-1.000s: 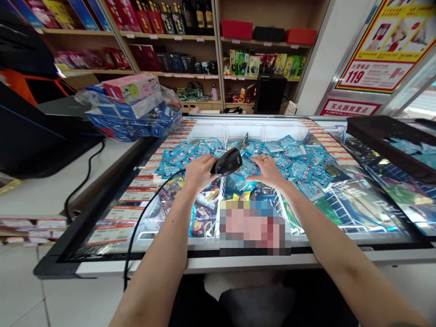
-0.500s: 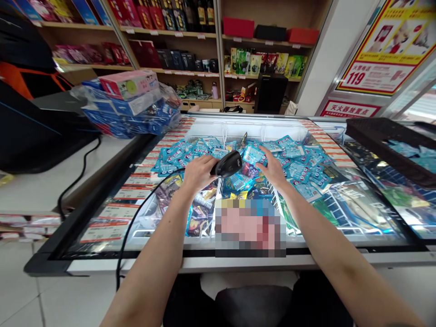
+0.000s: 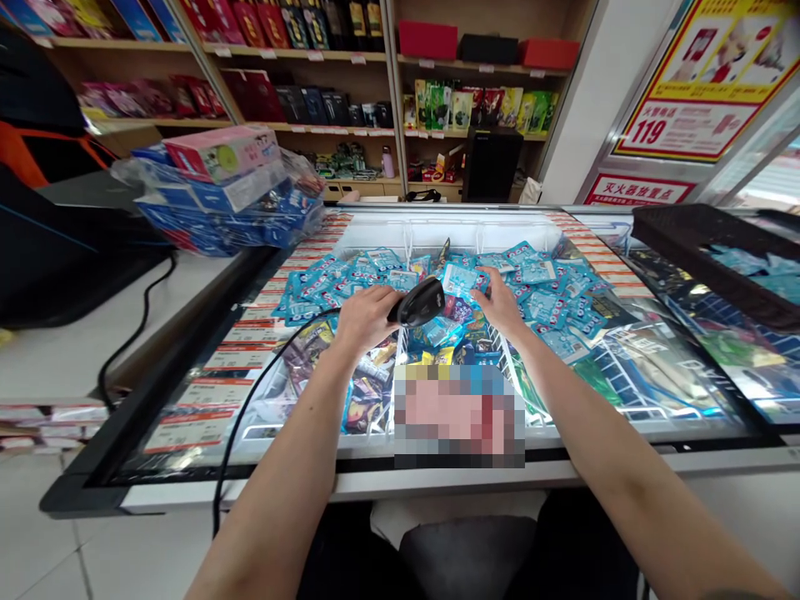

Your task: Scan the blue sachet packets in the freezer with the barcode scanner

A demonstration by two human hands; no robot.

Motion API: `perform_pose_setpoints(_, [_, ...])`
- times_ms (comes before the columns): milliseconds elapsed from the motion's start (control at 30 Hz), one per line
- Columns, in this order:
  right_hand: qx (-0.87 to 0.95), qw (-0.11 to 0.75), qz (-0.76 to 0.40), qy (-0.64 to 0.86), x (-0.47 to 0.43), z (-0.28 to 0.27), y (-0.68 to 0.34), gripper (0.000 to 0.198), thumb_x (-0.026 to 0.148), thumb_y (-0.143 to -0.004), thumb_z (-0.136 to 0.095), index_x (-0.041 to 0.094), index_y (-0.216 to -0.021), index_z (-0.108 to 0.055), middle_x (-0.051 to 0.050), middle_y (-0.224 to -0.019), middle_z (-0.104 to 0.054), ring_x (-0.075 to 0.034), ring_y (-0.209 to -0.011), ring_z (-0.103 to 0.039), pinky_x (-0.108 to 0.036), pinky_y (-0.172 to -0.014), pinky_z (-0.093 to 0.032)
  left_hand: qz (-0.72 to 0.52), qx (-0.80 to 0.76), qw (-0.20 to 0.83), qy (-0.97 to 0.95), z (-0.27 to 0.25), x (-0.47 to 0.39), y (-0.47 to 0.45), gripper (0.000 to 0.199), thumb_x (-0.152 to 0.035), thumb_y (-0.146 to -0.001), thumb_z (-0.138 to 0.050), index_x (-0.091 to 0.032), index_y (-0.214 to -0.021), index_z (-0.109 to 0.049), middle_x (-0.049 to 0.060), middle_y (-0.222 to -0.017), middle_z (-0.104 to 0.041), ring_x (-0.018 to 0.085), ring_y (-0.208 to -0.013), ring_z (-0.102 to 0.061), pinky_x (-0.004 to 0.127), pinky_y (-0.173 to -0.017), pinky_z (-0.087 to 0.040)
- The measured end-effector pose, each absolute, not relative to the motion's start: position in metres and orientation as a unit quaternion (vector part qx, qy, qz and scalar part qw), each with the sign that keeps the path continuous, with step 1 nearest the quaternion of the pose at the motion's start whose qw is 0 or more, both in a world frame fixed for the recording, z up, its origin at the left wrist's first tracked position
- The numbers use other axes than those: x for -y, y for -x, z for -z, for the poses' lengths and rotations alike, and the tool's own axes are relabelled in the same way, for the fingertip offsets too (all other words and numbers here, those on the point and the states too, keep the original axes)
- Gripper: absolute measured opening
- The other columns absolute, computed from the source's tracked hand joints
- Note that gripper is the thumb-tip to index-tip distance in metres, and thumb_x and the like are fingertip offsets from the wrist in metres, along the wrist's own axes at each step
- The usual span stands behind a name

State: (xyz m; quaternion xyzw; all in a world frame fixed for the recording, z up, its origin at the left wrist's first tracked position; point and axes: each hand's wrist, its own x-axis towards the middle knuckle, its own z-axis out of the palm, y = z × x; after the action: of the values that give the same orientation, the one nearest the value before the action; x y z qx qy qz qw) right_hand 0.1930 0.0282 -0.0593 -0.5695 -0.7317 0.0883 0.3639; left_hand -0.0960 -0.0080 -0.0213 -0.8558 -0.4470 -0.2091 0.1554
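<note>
My left hand [image 3: 370, 318] is wrapped round the handle of a black barcode scanner [image 3: 422, 302], whose head points right and whose cable trails down to the left. A small light-blue packet [image 3: 461, 281] with a pale label faces up in front of the scanner. Its right edge is pinched between the thumb and fingers of my right hand [image 3: 498, 300]. Many similar blue packets [image 3: 547, 307] lie in loose heaps on both sides, on the glass top of a chest freezer [image 3: 262, 485]. Below the glass, wire baskets hold colourful wrapped goods [image 3: 368, 367].
Blue boxes in clear plastic, with a pink box [image 3: 222, 152] on top, stand on the left counter. A dark basket [image 3: 718, 258] with blue packets sits at the right. Stocked shelves [image 3: 312, 57] line the back. Price labels [image 3: 216, 375] run along the glass.
My right hand's fingers have closed from a spread pose onto the packet's edge. The packet has shifted slightly and its label shows more fully. My left hand and the scanner stay nearly still.
</note>
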Motion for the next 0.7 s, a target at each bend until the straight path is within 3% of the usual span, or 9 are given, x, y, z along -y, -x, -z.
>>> perform_pose_setpoints(300, [0.715,0.418,-0.105,0.551,-0.0333,0.0648,-0.1949,0.045,0.036,-0.086,-0.05,0.022,-0.128,-0.043,0.003,-0.067,-0.047,-0.019,-0.062,-0.051,-0.031,-0.063,-0.039,0.187,0.449,0.175,0.856,0.0175,0.0105,0.0939,0.027,-0.031,-0.084,-0.053,-0.02,-0.106,-0.063,0.007,-0.096,-0.068,0.024,-0.094,-0.062,0.035,-0.075,-0.045])
perform_pose_setpoints(700, [0.71,0.423,-0.108,0.553,-0.0334,0.0656,-0.1946,0.046,0.035,-0.085,-0.051,0.022,-0.128,-0.044,0.003,-0.067,-0.047,-0.019,-0.061,-0.051,-0.032,-0.064,-0.042,0.191,0.453,0.17,0.854,0.0186,0.0107,0.0933,0.027,-0.029,-0.083,-0.053,-0.02,-0.107,-0.063,0.007,-0.096,-0.068,0.025,-0.094,-0.062,0.035,-0.075,-0.044])
